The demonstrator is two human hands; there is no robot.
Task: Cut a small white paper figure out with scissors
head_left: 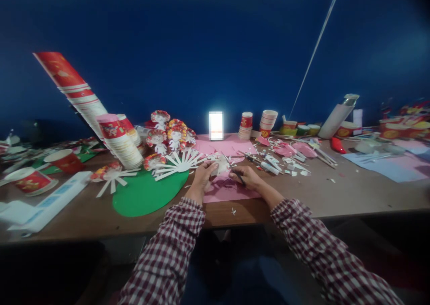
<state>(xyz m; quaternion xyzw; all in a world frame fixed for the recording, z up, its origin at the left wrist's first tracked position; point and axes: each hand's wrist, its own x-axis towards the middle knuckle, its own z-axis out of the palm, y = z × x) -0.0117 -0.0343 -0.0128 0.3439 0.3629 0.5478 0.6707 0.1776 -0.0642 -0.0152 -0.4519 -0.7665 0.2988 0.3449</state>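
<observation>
Over the pink paper (231, 195) near the table's front edge, my left hand (202, 178) pinches a small off-white piece of paper (220, 166) by its left side. My right hand (249, 178) is closed around the dark handles of scissors (239, 178). Their thin blades point up and to the left, by the right edge of the piece; whether they touch it I cannot tell. Crumpled pink scraps lie under both hands. Left of my left hand are a white strip fan (181, 164) and a green paper shape (148, 195).
A tall leaning stack of paper cups (117, 139) stands at left, beside paper-doll figures (174, 139). Behind my hands glows a bright screen (216, 126). Shorter cup stacks (246, 126), paper scraps (295, 166), a white bottle (336, 119) and blue-and-pink sheets (386, 164) lie rightward.
</observation>
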